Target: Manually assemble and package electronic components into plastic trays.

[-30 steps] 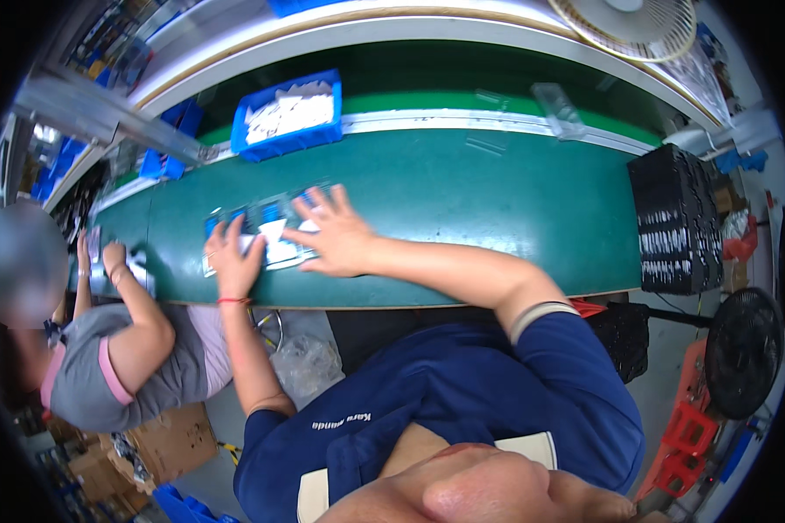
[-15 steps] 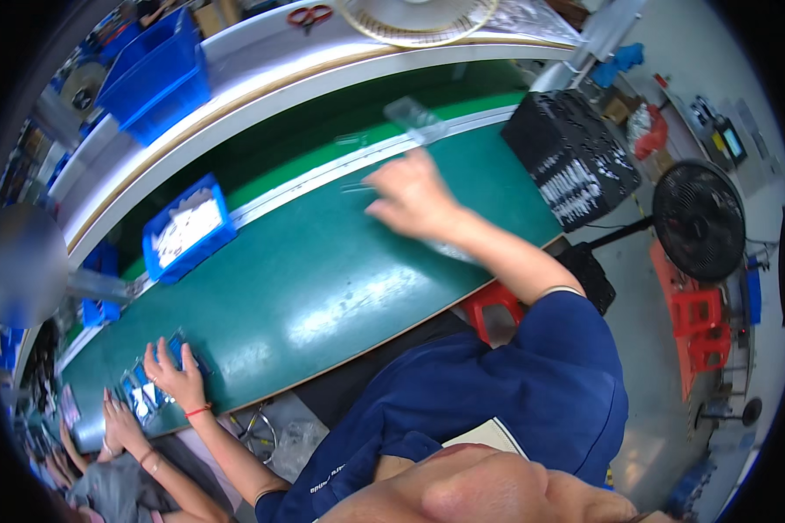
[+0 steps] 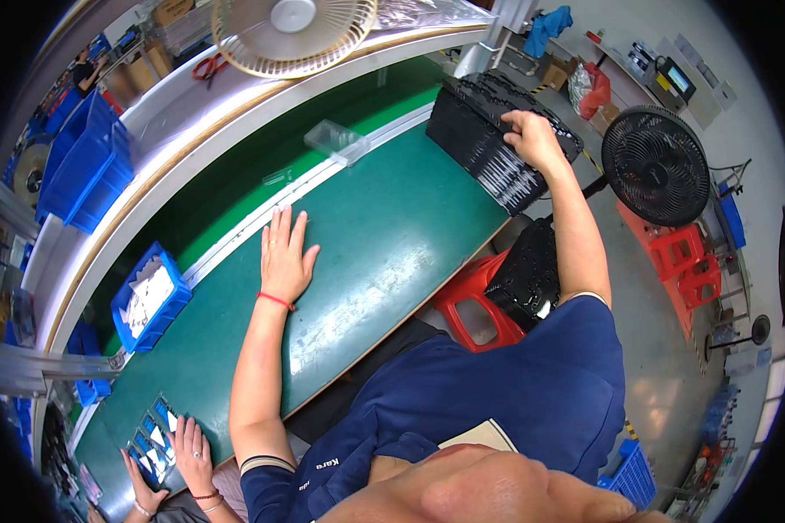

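Observation:
My left hand [image 3: 285,264] lies palm down on the green tabletop [image 3: 358,261], its fingers stretched out, with nothing in it. My right hand [image 3: 532,142] is at a stack of black plastic trays [image 3: 467,131] at the far right end of the table. Its fingers are bent over the edge of an upper black tray, thumb and forefinger close to it; the exact contact is hard to make out. Beyond my left hand, a clear plastic box [image 3: 337,144] rests by the white rail, with small clear strips [image 3: 279,177] nearby.
A blue bin of white pieces [image 3: 151,299] stands at the left. Another person's hands [image 3: 192,453] are around blue-and-white pieces [image 3: 153,440] at the lower left. A pale fan [image 3: 292,16] sits on the shelf; a black fan [image 3: 656,166] and red stool [image 3: 471,305] stand right.
My left hand has left the blue-and-white pieces and moved right to the middle of the table. My right hand has gone from the table's middle to the black tray stack. The view has shifted.

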